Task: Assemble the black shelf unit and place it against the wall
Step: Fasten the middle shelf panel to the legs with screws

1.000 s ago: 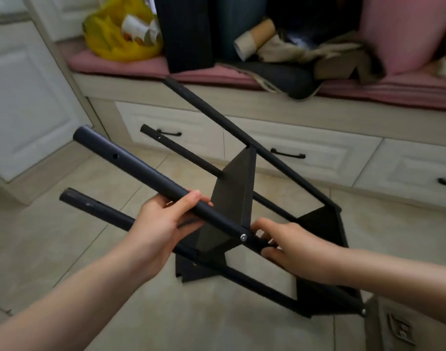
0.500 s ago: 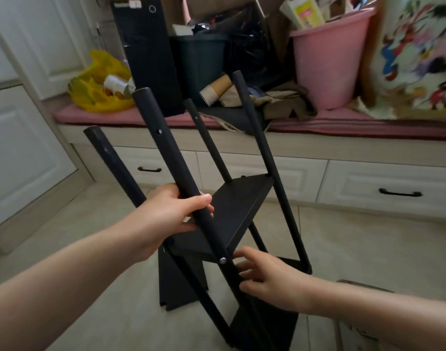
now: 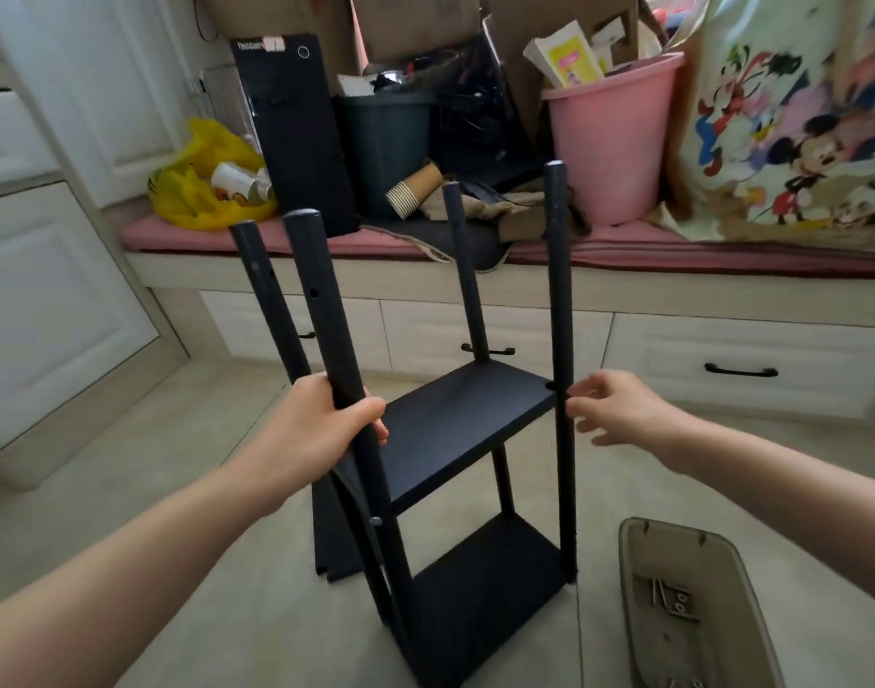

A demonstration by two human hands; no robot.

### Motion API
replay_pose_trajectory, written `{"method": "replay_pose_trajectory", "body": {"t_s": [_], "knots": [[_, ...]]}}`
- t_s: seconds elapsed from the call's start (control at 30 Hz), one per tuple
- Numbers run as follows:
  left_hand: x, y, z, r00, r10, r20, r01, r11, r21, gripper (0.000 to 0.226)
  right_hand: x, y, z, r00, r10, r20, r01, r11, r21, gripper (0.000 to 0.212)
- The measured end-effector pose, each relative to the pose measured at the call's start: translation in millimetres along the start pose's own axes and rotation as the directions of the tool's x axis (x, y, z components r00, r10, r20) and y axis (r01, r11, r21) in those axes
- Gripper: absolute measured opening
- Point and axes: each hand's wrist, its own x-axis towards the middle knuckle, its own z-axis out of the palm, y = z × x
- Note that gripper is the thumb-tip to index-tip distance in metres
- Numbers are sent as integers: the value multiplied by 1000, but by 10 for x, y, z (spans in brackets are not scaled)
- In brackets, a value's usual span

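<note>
Far window seat (image 3: 673,248): black tower (image 3: 296,141), white lettering at top, looks like "ThinkCentre", blurred. On floor (image 3: 167,494), centre: black shelf unit (image 3: 455,429), upright. The left hand (image 3: 321,434) wraps the near-left pole (image 3: 326,315); right hand (image 3: 619,404) loose, fingers spread, just beside right pole (image 3: 559,290), contact unclear. Near right, screw tray (image 3: 636,533), cut off.

**A:** Shelf unit (image 3: 440,439) stands mid-floor; bare tile (image 3: 256,638) runs wide at seven o'clock of it.
**B:** Four o'clock is blocked, screw tray (image 3: 673,524) on the floor. Twelve o'clock, the drawer bench (image 3: 673,350) walls it off.
**A:** Loose black panel (image 3: 333,538) crowds nine o'clock. Between the posts (image 3: 557,290), above the upper shelf (image 3: 475,404), the gap is open.
</note>
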Motion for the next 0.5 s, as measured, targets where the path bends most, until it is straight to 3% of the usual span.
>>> {"method": "replay_pose_trajectory", "body": {"t_s": [0.1, 0.23, 0.37, 0.5], "knots": [[-27, -14, -71, 999, 32, -9, -32, 999, 38, 24, 50, 49, -159, 993, 23, -119, -17, 999, 50, 34], [-43, -29, -85, 996, 81, -29, -78, 993, 83, 27, 81, 14, -182, 988, 71, -134, -59, 995, 86, 50], [7, -39, -35, 989, 130, -66, -126, 990, 68, 26, 98, -77, -130, 988, 80, -136, -56, 984, 172, 29], [117, -42, -5, 977, 186, -106, -180, 981, 69, 22, 91, -71, -165, 987, 78, -140, -42, 969, 245, 25]]}}
